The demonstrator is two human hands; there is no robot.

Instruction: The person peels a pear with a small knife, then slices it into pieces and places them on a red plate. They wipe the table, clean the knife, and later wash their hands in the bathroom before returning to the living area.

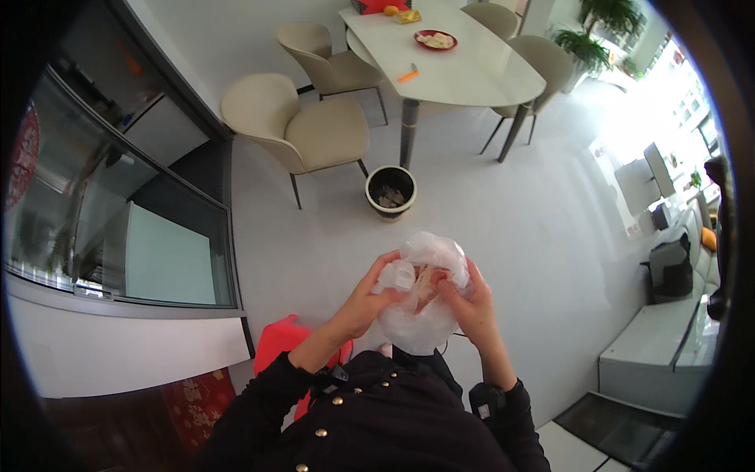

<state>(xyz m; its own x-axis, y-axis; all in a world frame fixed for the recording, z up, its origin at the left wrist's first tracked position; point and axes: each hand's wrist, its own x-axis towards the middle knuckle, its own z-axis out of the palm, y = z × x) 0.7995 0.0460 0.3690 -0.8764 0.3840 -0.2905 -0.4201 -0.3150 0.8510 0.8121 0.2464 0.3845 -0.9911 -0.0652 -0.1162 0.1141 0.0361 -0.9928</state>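
Observation:
A translucent white plastic bag (422, 333) hangs in front of my body, its mouth spread apart between my hands. My left hand (370, 295) grips the bunched plastic on the left side. My right hand (476, 301) has its fingers around the right rim, and its thumb reaches over the opening. Inside the bag shows something pale brown (423, 286), partly hidden by plastic and thumb; I cannot tell what it is.
A black bin with a pale rim (368, 192) holds scraps on the floor ahead. Beyond it are a beige chair (327, 135) and a white table (472, 76) bearing a red plate of cut food (436, 41) and an orange-handled knife (408, 75). Something red (277, 342) stands at my left.

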